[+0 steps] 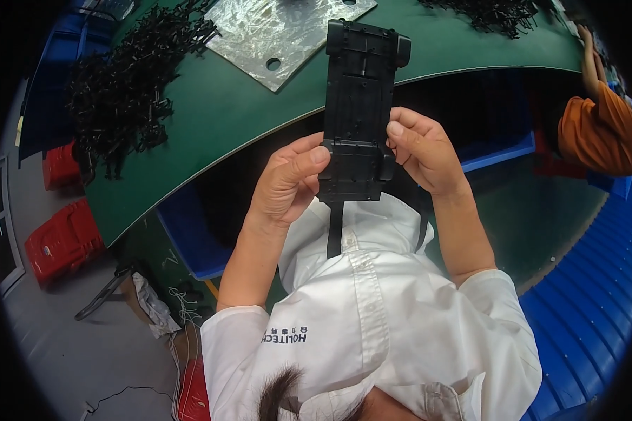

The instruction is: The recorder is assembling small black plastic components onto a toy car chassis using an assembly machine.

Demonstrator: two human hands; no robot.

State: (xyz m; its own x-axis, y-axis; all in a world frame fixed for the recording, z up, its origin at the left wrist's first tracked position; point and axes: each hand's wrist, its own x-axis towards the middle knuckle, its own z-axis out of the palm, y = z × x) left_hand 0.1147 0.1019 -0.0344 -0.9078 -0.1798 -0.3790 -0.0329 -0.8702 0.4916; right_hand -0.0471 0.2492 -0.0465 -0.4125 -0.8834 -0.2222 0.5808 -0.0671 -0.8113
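A long black plastic housing (pixel 360 105) is held up in front of my chest, its far end reaching over the table edge. My left hand (pixel 288 175) grips its lower left edge, thumb lying on the near face. At the opposite edge my right hand (pixel 428 149) pinches the side, fingers curled and thumb against them. Screw points and ridges show along the housing's face, with a raised block at the far right corner and another low on the right side. The fingers behind the part are hidden.
The green table (pixel 211 126) curves ahead. A heap of small black plastic parts (pixel 130 88) lies at its left, another heap (pixel 488 14) at far right. A metal plate (pixel 281 35) with holes sits between. Red stools (pixel 63 242) stand left; a person's orange sleeve (pixel 600 133) shows right.
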